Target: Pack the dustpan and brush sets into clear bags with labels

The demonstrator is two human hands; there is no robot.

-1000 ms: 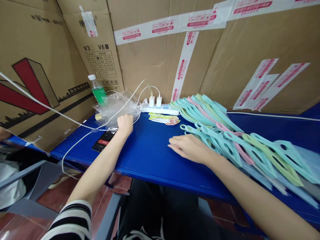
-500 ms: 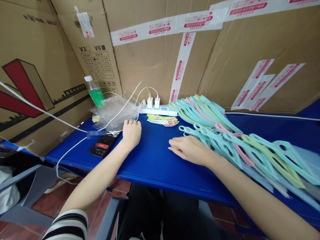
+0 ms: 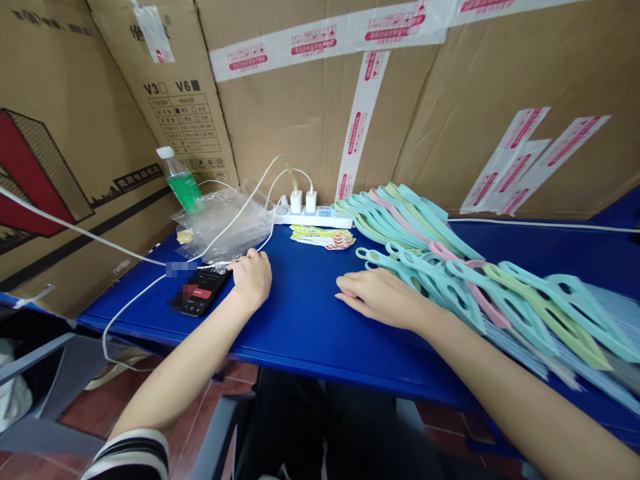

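Note:
My left hand (image 3: 253, 277) is over the blue table with its fingers curled, their tips at the right edge of a black phone (image 3: 205, 291). Whether the fingers grip anything is hidden. A white cable (image 3: 220, 235) runs past the phone's upper end. To the right, my right hand (image 3: 375, 293) rests on the table in a loose fist, thumb side toward the middle, and nothing shows in it. Just beyond its wrist lie several plastic fly swatters (image 3: 525, 320) in turquoise, pink and green, handle ends fanned out; bundled strips of the same colours (image 3: 405, 217) lie behind them.
A white power strip (image 3: 320, 219) with two plugged-in chargers stands along the cardboard wall (image 3: 300, 113). Several small printed packets (image 3: 323, 237) lie before it. At the left are crumpled clear plastic bags (image 3: 225, 223) and a green-labelled bottle (image 3: 181, 183). The table's front edge (image 3: 320, 377) is near my lap.
My left hand has moved left and slightly down toward the phone, its fingers now reaching the phone's edge. My right hand has stayed nearly in place. The view has shifted slightly.

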